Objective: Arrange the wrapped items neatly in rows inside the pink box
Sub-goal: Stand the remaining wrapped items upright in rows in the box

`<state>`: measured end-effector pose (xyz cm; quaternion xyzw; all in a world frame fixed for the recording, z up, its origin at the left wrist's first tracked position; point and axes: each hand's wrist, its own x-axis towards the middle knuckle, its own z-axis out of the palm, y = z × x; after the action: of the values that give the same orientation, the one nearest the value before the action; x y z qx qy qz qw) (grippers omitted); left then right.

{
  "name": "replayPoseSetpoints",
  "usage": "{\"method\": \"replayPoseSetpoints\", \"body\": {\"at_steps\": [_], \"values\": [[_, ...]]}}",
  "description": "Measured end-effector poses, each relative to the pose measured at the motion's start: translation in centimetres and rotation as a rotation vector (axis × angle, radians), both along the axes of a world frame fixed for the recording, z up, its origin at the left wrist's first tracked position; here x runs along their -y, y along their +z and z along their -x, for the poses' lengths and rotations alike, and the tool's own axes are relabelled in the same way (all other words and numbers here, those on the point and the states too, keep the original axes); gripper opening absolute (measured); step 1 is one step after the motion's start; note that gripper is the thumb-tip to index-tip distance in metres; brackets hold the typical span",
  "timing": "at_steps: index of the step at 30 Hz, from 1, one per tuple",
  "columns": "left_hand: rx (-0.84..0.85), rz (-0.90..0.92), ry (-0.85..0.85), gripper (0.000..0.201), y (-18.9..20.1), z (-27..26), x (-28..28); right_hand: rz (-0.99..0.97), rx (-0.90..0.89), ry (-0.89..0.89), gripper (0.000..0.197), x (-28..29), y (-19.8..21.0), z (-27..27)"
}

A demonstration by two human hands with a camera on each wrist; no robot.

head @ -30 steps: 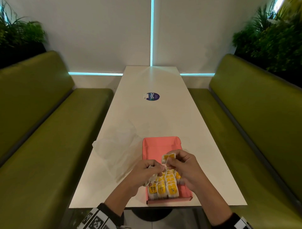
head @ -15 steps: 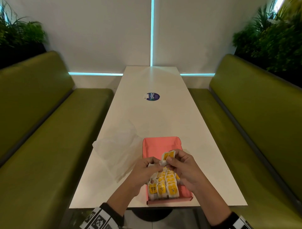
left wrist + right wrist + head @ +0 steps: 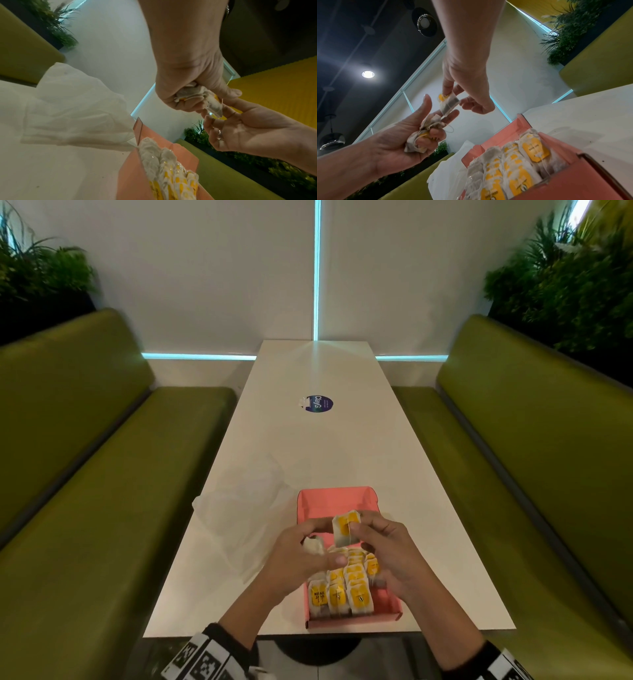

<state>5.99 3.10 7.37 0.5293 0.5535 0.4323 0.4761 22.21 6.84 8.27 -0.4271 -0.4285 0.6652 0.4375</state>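
The pink box (image 3: 342, 495) lies open near the table's front edge, its near half filled with rows of yellow-labelled wrapped tea bags (image 3: 342, 590). Above the box, my right hand (image 3: 358, 522) pinches a single tea bag (image 3: 345, 528) between thumb and fingers. My left hand (image 3: 323, 545) sits just left of it, curled round a crumpled bunch of tea bags (image 3: 426, 129) with tangled strings. In the left wrist view the single tea bag (image 3: 214, 106) hangs between both hands. The rows (image 3: 513, 169) stand upright against the box wall (image 3: 573, 182).
A crumpled clear plastic bag (image 3: 239, 515) lies on the white table (image 3: 325, 446) just left of the box. A round blue sticker (image 3: 318, 404) is further back. Green benches (image 3: 102, 474) flank the table on both sides.
My right hand has drawn one tea bag up and away from the bunch in my left hand. The left hand has shifted slightly left and lower.
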Motion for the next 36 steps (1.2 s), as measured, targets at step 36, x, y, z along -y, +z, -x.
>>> {"method": "replayPoseSetpoints", "body": {"at_steps": [36], "values": [[-0.365, 0.051, -0.166, 0.015, -5.2, -0.9, 1.0, -0.267, 1.255, 0.137, 0.013, -1.4, -3.3, -4.7]]}}
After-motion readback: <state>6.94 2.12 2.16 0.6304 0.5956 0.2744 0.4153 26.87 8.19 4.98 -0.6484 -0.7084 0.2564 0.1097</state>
